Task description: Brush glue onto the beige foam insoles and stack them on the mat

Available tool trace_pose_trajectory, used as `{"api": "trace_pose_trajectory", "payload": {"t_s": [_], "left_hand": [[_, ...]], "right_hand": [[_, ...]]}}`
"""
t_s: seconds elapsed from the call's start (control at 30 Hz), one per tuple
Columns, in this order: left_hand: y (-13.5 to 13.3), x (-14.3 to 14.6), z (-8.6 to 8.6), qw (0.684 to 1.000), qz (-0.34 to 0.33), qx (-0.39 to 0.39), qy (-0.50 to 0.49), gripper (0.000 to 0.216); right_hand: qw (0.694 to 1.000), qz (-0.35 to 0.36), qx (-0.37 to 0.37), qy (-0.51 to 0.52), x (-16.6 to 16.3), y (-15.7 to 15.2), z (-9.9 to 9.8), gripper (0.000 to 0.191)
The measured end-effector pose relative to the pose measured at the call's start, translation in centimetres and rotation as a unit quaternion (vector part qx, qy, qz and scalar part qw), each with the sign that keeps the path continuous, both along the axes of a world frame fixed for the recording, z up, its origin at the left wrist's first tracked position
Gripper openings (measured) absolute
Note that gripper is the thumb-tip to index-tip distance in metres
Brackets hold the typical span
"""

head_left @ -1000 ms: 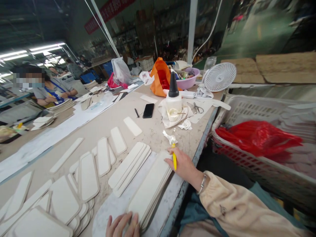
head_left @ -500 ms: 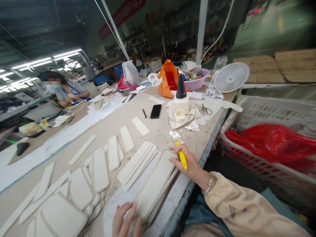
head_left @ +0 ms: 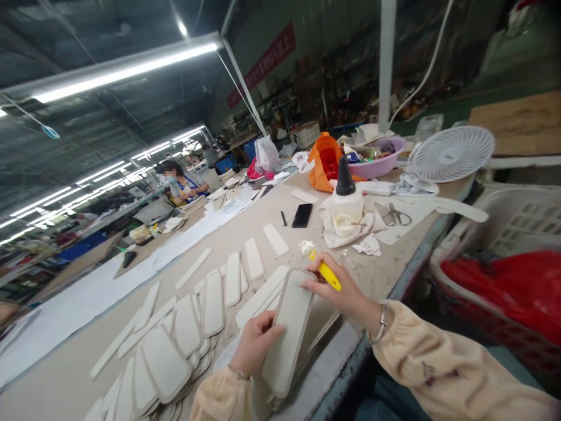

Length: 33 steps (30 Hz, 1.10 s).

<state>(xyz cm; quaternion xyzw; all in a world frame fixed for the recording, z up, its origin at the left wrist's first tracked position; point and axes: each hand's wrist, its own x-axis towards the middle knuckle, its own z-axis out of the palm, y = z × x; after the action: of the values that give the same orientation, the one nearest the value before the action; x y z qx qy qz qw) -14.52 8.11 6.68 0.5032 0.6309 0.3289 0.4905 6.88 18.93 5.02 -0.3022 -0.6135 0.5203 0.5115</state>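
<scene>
My left hand grips the left edge of a long, pale, round-cornered panel, thumb on top. The panel is raised and tilted over a stack of similar panels, which it partly hides. My right hand is closed round a yellow-handled brush with white paste on its bristles. Fingers of that same hand also touch the panel's far end. Left of the held panel lies another small pile of pale panels.
Overlapping pale pieces spread over the table's left side. Beyond my hands stand a black-capped white bottle, a phone, scissors and a fan. A plastic basket stands right of the table edge. A co-worker sits farther back.
My left hand has closed on the top panel and lifted it off the stack. The brush stays in my right hand. The view has swung left and up.
</scene>
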Motion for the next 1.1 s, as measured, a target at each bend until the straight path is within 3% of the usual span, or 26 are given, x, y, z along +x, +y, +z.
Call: {"api": "trace_pose_trajectory", "payload": {"t_s": [0.13,0.43,0.63,0.73,1.1], "left_hand": [[-0.8,1.9,0.4,0.998,0.067,-0.004,0.004,0.028],[-2.4,6.6,1.0,0.990,0.134,0.001,-0.038,0.031],[-3.5,8.2,1.8,0.959,0.198,-0.045,-0.199,0.033],[-4.2,8.9,2.1,0.945,0.218,-0.083,-0.229,0.032],[-4.8,13.2,0.4,0.931,0.278,-0.018,-0.236,0.024]], "right_hand": [[0.999,0.003,-0.024,0.030,0.5,0.8,0.4,0.034],[0.998,0.017,-0.030,0.046,1.9,1.9,1.5,0.036],[0.989,0.081,-0.060,0.104,1.5,2.0,1.4,0.041],[0.989,0.075,-0.073,0.101,0.9,2.0,1.2,0.044],[0.990,0.048,-0.092,0.095,0.2,0.4,1.5,0.035]]}}
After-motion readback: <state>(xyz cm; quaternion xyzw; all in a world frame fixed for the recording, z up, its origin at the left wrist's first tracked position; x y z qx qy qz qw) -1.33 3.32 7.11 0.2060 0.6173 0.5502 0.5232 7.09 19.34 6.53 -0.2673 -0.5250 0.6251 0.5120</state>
